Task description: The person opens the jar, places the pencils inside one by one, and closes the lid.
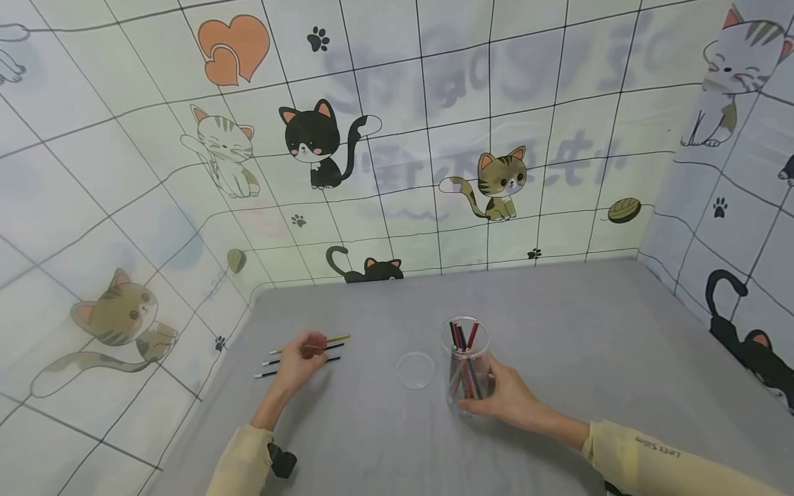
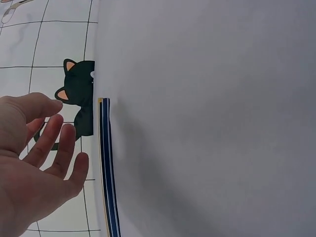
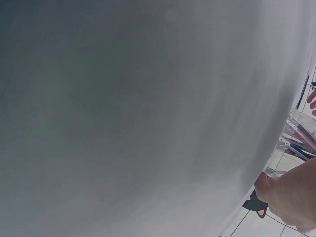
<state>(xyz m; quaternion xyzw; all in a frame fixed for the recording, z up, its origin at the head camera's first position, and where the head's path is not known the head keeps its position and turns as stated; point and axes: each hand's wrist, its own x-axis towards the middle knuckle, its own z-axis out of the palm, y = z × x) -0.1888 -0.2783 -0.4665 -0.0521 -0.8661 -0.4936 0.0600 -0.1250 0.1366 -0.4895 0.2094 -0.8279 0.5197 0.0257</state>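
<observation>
My left hand (image 1: 300, 362) hovers over three slim pencils lying side by side. One is a yellow pencil (image 1: 338, 337); the others are a dark pencil (image 1: 271, 362) and another dark pencil (image 1: 265, 375), both with pale ends. In the left wrist view, the loosely bent fingers of this left hand (image 2: 37, 185) hold nothing and stay apart from the pencils (image 2: 105, 158). With my right hand (image 1: 509, 394) I grip the lower side of a clear jar (image 1: 451, 375). Red and dark pencils (image 1: 473, 335) stand leaning inside it.
A clear round lid (image 1: 415, 370) lies flat on the grey tabletop (image 1: 372, 427) between the pencils and the jar. Behind the table hangs a white gridded sheet (image 1: 403, 158) printed with cartoon cats, which also borders the left and right sides.
</observation>
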